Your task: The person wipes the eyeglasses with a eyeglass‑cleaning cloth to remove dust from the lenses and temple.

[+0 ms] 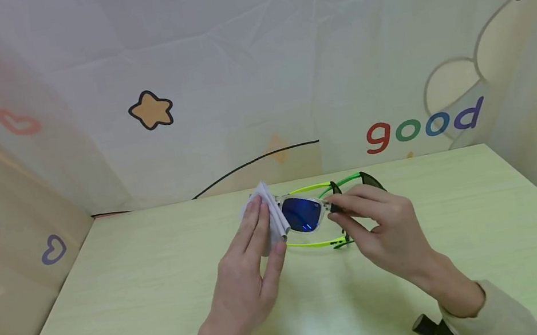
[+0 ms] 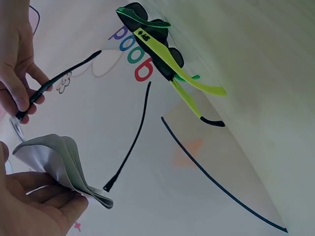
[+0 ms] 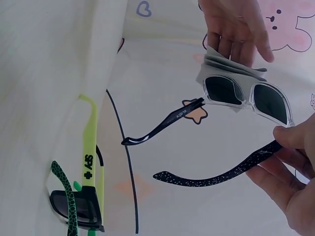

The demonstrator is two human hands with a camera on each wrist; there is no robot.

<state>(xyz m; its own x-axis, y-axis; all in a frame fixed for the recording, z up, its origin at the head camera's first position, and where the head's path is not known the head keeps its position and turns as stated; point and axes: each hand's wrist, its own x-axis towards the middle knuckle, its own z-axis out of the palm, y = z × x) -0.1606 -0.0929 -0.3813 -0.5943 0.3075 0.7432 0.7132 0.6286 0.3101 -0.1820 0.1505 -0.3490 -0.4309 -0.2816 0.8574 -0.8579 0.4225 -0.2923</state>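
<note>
Sunglasses with a clear frame and blue mirrored lenses [image 1: 302, 214] are held up above the table, dark temples unfolded. My right hand [image 1: 386, 225] pinches their speckled black temple [image 3: 211, 179] close to the hinge. A folded pale grey cleaning cloth [image 1: 270, 213] covers the front of the other lens. My left hand [image 1: 247, 269] presses the cloth there with nearly straight fingers, its thumb apart near the lower edge. Behind the lenses, the right wrist view shows the cloth [image 3: 231, 66] between the frame and the left fingers.
Beyond the hands, yellow-green sunglasses [image 3: 88, 162] and a second green pair, its patterned temple [image 3: 64, 182] showing, lie on the pale table [image 1: 126, 293]. In the head view the hands partly hide them. A printed curtain [image 1: 234, 80] stands behind the table.
</note>
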